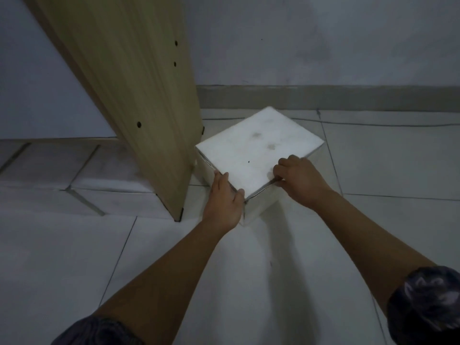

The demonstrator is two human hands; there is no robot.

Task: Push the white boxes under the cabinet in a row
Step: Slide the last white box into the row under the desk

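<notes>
One white box point(256, 148) sits on the tiled floor point(373, 158) beside one wooden panel point(139, 95), both hands on it: left hand point(222, 200) pressed flat against its side, right hand point(300, 181) pinching the top edge

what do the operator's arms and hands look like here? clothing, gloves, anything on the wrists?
The left hand and right hand are bare, with no gloves. The forearms are uncovered, and no watch or band shows at either wrist. The left sleeve and right sleeve are short and dark, with a faint lighter pattern. They show only at the bottom edge of the frame.
</notes>
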